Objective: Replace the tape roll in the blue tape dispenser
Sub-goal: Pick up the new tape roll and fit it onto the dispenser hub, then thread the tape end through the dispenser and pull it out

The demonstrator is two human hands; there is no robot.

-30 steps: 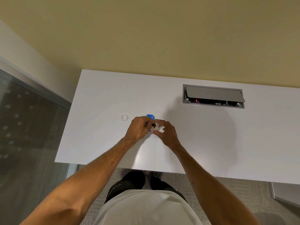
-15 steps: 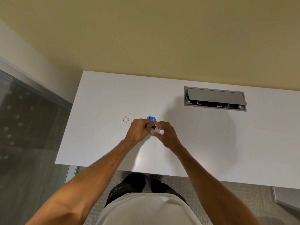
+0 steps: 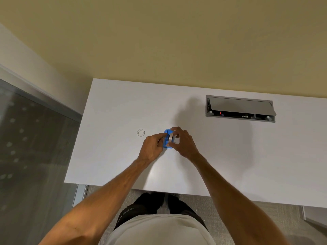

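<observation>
A small blue tape dispenser (image 3: 167,138) is held just above the white desk (image 3: 113,156), between both hands. My left hand (image 3: 152,149) grips its left side. My right hand (image 3: 184,142) pinches a whitish tape roll (image 3: 171,137) that sits in or against the dispenser's top; whether it is fully seated I cannot tell. The fingers hide most of the dispenser's right side. A separate clear ring, like an empty tape core (image 3: 140,132), lies flat on the desk to the left of the hands.
A grey cable box (image 3: 239,108) with its lid tilted open is set into the desk at the back right. A dark glass partition (image 3: 35,147) runs along the desk's left side. The near desk edge is just in front of my body.
The hands have shifted apart a little, so more of the blue dispenser shows. The whitish roll has moved from my right fingers' side onto the dispenser.
</observation>
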